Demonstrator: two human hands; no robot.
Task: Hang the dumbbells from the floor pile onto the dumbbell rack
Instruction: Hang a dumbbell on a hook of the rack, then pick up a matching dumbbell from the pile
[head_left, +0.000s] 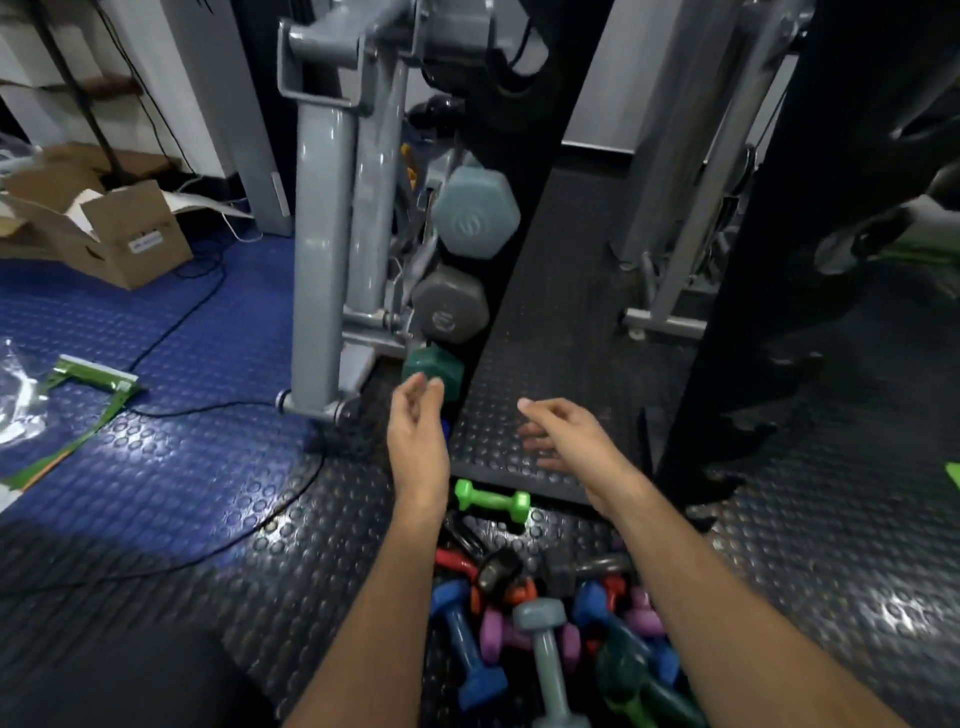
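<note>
A black upright dumbbell rack (498, 291) stands ahead, carrying a blue-grey dumbbell (475, 213), a dark grey dumbbell (451, 306) and a dark green dumbbell (436, 366) stacked downward. My left hand (418, 431) reaches up with relaxed fingers, its fingertips just at the dark green dumbbell's end. My right hand (563, 434) hovers empty over the mat beside the rack, fingers loosely spread. Between my forearms lies the floor pile (540, 618) of coloured dumbbells: a bright green one (492, 500) at its far edge, blue, purple, red, black and a grey one (545, 660) nearer me.
A grey exercise machine frame (322, 218) stands left of the rack with a black cable (218, 405) trailing over the blue mat. Cardboard boxes (119, 234) sit at far left. Another grey frame (691, 208) and a black post (779, 249) stand to the right.
</note>
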